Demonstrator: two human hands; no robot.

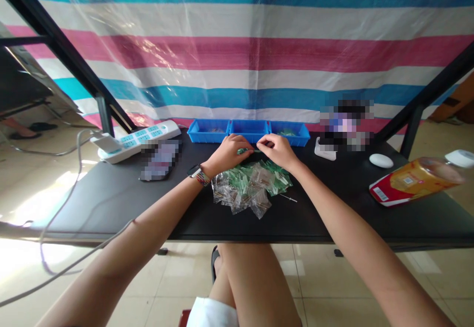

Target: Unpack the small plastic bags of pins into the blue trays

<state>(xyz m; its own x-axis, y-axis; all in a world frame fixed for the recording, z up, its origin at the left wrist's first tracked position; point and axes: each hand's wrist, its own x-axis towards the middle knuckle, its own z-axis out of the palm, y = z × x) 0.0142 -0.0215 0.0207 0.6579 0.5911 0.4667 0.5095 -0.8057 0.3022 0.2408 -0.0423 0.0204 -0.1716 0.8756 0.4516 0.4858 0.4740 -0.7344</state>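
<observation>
The bench (111, 188) is dark and smooth, so a light packet can slide on it if a forearm brushes it. The row of three blue bins (249, 127) stands just behind the hands; a wrong drop is possible, because the bins are side by side and alike. The bottle (414, 181), at the right, could tip if an elbow swings wide. The pile of packets (246, 183) lies in front of the bins, green ones and clear ones overlapping (so two could be lifted as one). Above it, the grip of the left hand (233, 152) seems to pinch a green packet (256, 152); the right hand (279, 150) has its fingertips near it, but I cannot tell whether they hold it. The thin white stick (291, 198), beside the pile, could be swept away unnoticed.
</observation>
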